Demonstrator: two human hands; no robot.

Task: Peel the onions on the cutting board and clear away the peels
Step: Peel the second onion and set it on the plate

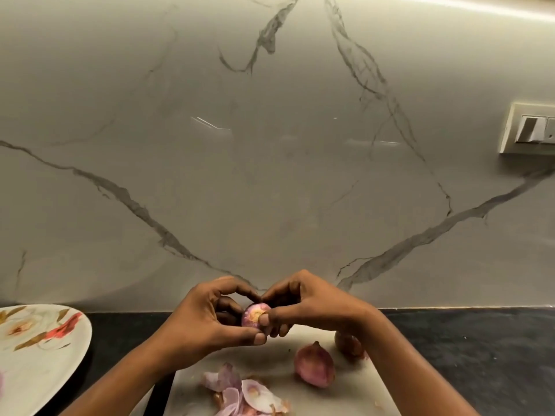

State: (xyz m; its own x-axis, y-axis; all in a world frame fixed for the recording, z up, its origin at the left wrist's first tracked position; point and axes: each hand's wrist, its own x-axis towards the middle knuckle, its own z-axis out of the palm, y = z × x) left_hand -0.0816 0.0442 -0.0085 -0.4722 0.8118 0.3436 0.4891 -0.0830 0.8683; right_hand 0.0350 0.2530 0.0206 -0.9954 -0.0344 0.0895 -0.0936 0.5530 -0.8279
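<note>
A small purple onion point(253, 316) is held above the white cutting board point(354, 388), its pale root end facing me. My left hand point(207, 321) grips it from the left, fingers curled behind it. My right hand point(303, 307) pinches it from the right, thumb pressed on the root end. A pink onion point(313, 369) lies on the board under my right wrist. A darker brown-skinned onion point(348, 345) sits beyond it, partly hidden by my right forearm. A heap of purple and white peels point(249, 396) lies at the board's near edge.
A white plate with a floral pattern point(36, 352) stands at the left on the dark countertop point(480, 355). The marble backsplash point(270, 160) rises close behind the board. A switch panel point(531, 127) is on the wall at the right.
</note>
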